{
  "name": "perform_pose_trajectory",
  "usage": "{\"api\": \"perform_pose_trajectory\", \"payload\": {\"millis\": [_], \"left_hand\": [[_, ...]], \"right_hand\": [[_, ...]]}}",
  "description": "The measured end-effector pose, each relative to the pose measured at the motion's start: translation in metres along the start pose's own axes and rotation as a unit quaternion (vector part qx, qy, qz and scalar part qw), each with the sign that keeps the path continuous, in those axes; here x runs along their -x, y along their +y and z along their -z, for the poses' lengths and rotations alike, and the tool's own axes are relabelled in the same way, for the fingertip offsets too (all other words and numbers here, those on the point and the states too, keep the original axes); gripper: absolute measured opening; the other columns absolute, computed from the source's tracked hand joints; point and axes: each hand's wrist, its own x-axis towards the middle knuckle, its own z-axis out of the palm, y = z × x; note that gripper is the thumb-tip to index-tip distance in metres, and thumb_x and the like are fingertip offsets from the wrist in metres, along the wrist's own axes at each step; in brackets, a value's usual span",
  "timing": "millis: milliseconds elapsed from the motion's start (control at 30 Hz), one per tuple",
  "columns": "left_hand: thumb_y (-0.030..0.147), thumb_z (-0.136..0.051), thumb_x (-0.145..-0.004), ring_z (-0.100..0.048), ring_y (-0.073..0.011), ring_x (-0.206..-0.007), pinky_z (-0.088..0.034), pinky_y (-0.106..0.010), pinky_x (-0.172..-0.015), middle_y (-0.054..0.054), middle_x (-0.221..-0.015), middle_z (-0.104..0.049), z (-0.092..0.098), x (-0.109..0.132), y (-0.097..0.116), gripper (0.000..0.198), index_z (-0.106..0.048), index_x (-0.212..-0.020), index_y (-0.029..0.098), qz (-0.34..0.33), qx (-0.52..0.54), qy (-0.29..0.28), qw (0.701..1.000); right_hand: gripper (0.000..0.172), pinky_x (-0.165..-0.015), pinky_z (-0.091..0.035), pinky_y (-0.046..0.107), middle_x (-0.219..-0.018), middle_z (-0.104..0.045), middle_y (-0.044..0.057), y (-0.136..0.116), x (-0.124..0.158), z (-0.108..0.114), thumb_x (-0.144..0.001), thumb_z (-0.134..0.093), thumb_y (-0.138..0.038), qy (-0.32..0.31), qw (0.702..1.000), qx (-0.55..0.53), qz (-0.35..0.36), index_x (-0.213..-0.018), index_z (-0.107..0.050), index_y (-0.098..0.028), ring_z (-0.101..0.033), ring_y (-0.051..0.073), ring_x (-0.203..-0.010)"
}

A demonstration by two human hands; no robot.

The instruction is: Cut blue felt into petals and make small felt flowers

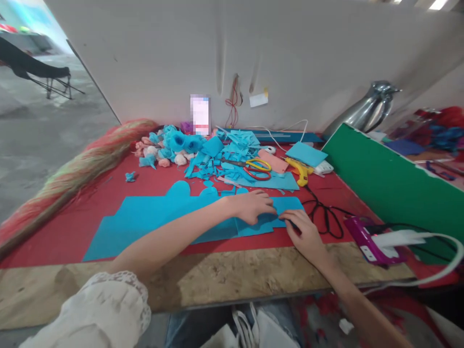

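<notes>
That blue sheet (pixel 145 212) looks light, easily creased, best held by its right end, where left hand (pixel 254 206) and right hand (pixel 303 233) curl, grip unclear.

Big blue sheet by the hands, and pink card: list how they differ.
The big blue sheet is far larger than the pink card. The sheet has a stepped outline at its left end; the card shows no such step. The left hand and right hand are at the sheet; neither is at the card. Both look thin and flat.
</notes>
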Motion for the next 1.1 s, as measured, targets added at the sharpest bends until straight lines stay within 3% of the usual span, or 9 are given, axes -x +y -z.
{"api": "perform_pose_trajectory", "payload": {"millis": [300, 500, 633, 700, 767, 900, 1033, 1100], "left_hand": [[0.009, -0.052, -0.061, -0.045, -0.0248, -0.096, -0.032, -0.037, -0.089, -0.012, -0.098, -0.056, 0.009, 0.005, 0.000, 0.030, -0.061, -0.090, 0.013, 0.015, 0.032, 0.027, 0.999], [0.008, -0.054, -0.067, -0.053, -0.0205, -0.089, -0.024, -0.041, -0.098, -0.007, -0.086, -0.062, 0.020, 0.007, -0.003, 0.016, -0.061, -0.078, 0.017, 0.037, 0.079, 0.034, 0.996], [0.010, -0.055, -0.071, -0.055, -0.0193, -0.090, -0.016, -0.042, -0.103, -0.005, -0.084, -0.064, 0.030, 0.004, -0.009, 0.010, -0.062, -0.072, 0.018, 0.050, 0.130, 0.050, 0.989], [0.014, -0.057, -0.072, -0.055, -0.0186, -0.089, -0.019, -0.039, -0.102, -0.004, -0.081, -0.064, 0.035, 0.003, -0.014, 0.007, -0.063, -0.070, 0.018, 0.057, 0.169, 0.058, 0.982], [0.021, -0.059, -0.073, -0.056, -0.0174, -0.087, -0.030, -0.034, -0.095, -0.004, -0.082, -0.064, 0.040, 0.003, -0.022, 0.006, -0.063, -0.073, 0.017, 0.067, 0.218, 0.066, 0.971], [0.036, -0.060, -0.072, -0.057, -0.0140, -0.079, -0.041, -0.023, -0.069, -0.004, -0.090, -0.064, 0.045, 0.011, -0.042, 0.029, -0.061, -0.094, 0.017, 0.115, 0.352, 0.072, 0.926], [0.040, -0.066, -0.064, -0.046, -0.0085, -0.050, -0.034, -0.021, -0.049, 0.002, -0.055, -0.055, 0.044, 0.022, -0.056, 0.027, -0.063, -0.066, 0.013, 0.164, 0.439, 0.048, 0.882], [0.039, -0.066, -0.064, -0.044, -0.0076, -0.047, -0.033, -0.021, -0.047, 0.002, -0.051, -0.053, 0.045, 0.026, -0.057, 0.028, -0.061, -0.059, 0.012, 0.180, 0.464, 0.053, 0.866]], "right_hand": [[0.016, -0.081, -0.039, 0.040, -0.089, -0.062, 0.008, -0.014, -0.003, -0.004, -0.083, -0.048, -0.027, -0.040, 0.999, -0.004, -0.009, -0.083, -0.061, -0.017, -0.052, 0.023, -0.088], [0.029, -0.072, -0.042, 0.036, -0.086, -0.063, 0.007, -0.038, -0.017, -0.014, -0.086, -0.040, -0.038, -0.046, 0.996, -0.027, -0.067, -0.085, -0.061, -0.017, -0.053, 0.022, -0.081], [0.036, -0.066, -0.042, 0.036, -0.077, -0.062, 0.011, -0.043, -0.023, -0.024, -0.084, -0.041, -0.042, -0.016, 0.992, -0.027, -0.123, -0.084, -0.062, -0.013, -0.054, 0.024, -0.073], [0.039, -0.064, -0.042, 0.037, -0.074, -0.062, 0.012, -0.042, -0.025, -0.025, -0.085, -0.038, -0.041, -0.004, 0.989, -0.032, -0.142, -0.082, -0.063, -0.012, -0.055, 0.025, -0.070], [0.039, -0.065, -0.042, 0.036, -0.075, -0.064, 0.012, -0.040, -0.028, -0.021, -0.086, -0.036, -0.039, -0.002, 0.988, -0.046, -0.146, -0.080, -0.064, -0.012, -0.056, 0.025, -0.070], [0.033, -0.066, -0.044, 0.031, -0.075, -0.066, 0.007, -0.038, -0.046, 0.003, -0.084, -0.041, -0.036, -0.011, 0.985, -0.094, -0.143, -0.077, -0.065, -0.014, -0.059, 0.022, -0.071], [0.025, -0.058, -0.044, 0.025, -0.066, -0.064, 0.002, -0.031, -0.076, 0.032, -0.079, -0.050, -0.034, -0.003, 0.978, -0.140, -0.154, -0.068, -0.062, -0.015, -0.058, 0.018, -0.062], [0.022, -0.053, -0.043, 0.024, -0.062, -0.062, 0.000, -0.023, -0.092, 0.041, -0.076, -0.054, -0.033, 0.013, 0.974, -0.161, -0.161, -0.065, -0.061, -0.016, -0.057, 0.017, -0.059]]}}
